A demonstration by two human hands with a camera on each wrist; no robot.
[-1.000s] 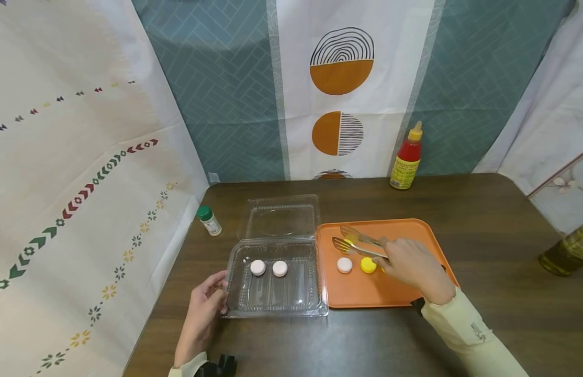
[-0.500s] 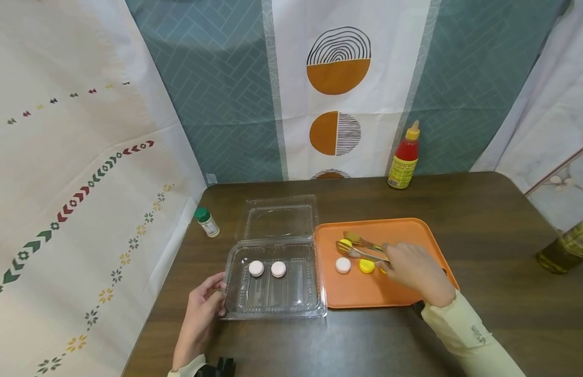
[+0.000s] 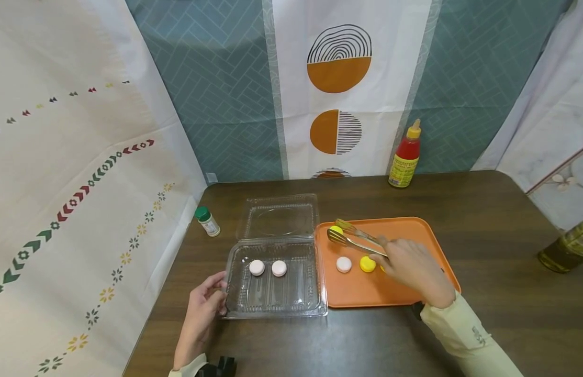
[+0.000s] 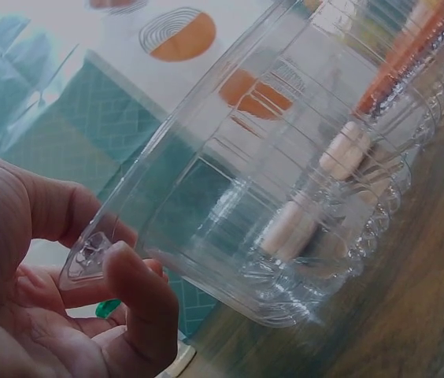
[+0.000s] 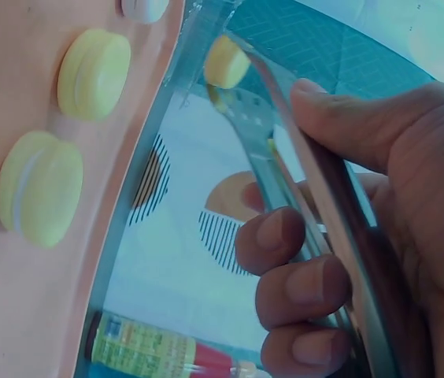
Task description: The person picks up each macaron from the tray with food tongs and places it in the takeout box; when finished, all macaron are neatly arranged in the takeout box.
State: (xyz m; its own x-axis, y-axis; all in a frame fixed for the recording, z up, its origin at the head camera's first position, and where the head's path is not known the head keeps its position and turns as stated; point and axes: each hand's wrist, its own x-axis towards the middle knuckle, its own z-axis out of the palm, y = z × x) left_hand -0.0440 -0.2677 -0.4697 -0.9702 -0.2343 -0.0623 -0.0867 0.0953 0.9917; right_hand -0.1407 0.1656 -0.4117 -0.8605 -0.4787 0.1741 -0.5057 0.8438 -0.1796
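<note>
- While left fingers (image 4: 57,209) pinched the clear container (image 3: 296,290), two white macarons (image 3: 257,268) sat inside.
- Yellow macaron (image 5: 227,63) between tong tips, over orange tray (image 3: 357,293); transfer apparently underway, likely calling for steady leftward carry.
- Right fingers (image 5: 305,287) gripped the tongs (image 5: 324,181).

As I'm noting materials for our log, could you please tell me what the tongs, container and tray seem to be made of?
Tongs: probably polished metal; the shiny arms pick up surrounding colours.
Container: very likely thin, glossy plastic; its ridged walls are see-through with highlights.
Tray: perhaps smooth plastic, being evenly orange.
</note>
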